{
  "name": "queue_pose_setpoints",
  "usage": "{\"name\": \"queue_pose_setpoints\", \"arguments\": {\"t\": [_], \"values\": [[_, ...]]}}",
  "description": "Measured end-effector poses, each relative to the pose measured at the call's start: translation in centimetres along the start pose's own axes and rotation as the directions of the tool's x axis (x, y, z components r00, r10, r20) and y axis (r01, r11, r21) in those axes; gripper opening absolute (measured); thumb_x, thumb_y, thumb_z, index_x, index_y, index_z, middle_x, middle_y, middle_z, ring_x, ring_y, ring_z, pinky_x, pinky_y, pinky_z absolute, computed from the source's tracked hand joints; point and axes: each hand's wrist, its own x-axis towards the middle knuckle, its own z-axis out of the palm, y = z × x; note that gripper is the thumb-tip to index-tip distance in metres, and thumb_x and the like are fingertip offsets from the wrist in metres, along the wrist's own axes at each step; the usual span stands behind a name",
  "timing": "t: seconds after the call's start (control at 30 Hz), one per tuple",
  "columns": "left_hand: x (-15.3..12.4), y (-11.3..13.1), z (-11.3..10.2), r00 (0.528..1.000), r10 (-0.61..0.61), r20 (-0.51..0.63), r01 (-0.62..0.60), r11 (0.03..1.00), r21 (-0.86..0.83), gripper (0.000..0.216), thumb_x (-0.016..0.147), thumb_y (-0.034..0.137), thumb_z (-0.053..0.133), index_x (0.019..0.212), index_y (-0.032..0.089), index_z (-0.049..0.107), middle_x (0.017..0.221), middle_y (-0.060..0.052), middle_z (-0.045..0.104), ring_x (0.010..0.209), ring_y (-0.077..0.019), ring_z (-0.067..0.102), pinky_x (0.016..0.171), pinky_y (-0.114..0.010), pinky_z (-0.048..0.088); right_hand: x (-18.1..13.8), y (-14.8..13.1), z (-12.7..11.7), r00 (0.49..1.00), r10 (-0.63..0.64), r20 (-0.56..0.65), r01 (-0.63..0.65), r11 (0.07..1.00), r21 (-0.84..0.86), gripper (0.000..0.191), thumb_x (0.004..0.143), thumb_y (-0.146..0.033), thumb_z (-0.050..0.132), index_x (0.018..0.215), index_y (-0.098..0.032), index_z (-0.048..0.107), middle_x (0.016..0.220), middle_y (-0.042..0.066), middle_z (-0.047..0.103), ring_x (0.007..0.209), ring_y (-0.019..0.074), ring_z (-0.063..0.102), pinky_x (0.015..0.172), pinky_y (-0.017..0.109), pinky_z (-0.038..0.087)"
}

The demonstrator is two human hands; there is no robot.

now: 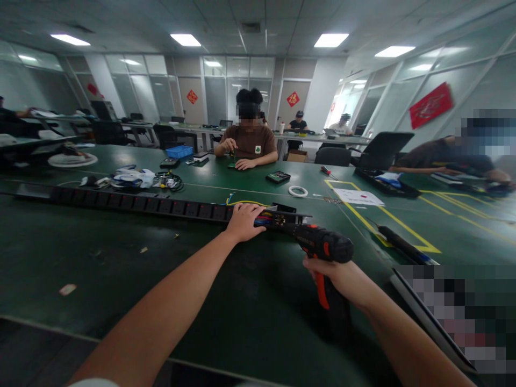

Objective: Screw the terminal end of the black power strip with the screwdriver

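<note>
My right hand (342, 277) is wrapped round the grip of a black and orange cordless screwdriver (322, 247), whose tip points left at the open end of a long black power strip (133, 201). My left hand (244, 221) lies on that end of the strip, fingers pressed down beside coloured wires (264, 219) that show inside it. A yellow and a blue wire (242, 202) loop out just behind the hand.
Across the green table (121, 258) a person sits working with small parts. A white tape roll (298, 191), a meter (278, 177), a paper sheet (358, 196), a blue bin (179, 151) and cable clutter (133, 178) lie about. Black tools (403, 244) lie at right, where another person leans.
</note>
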Motion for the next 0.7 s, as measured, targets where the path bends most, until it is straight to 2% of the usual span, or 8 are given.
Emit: {"name": "queue_pose_setpoints", "arguments": {"t": [0.7], "values": [[0.02, 0.06, -0.02, 1.0, -0.006, 0.008, 0.006, 1.0, -0.006, 0.066, 0.083, 0.053, 0.077, 0.142, 0.03, 0.057, 0.138, -0.006, 0.063, 0.13, -0.0319, 0.053, 0.115, -0.051, 0.028, -0.03, 0.02, -0.13, 0.999, -0.005, 0.033, 0.005, 1.0, -0.01, 0.016, 0.078, -0.035, 0.067, 0.069, -0.023, 0.061, 0.066, -0.001, 0.059, 0.066, 0.0195, 0.055, 0.064, 0.032, 0.044]]}}
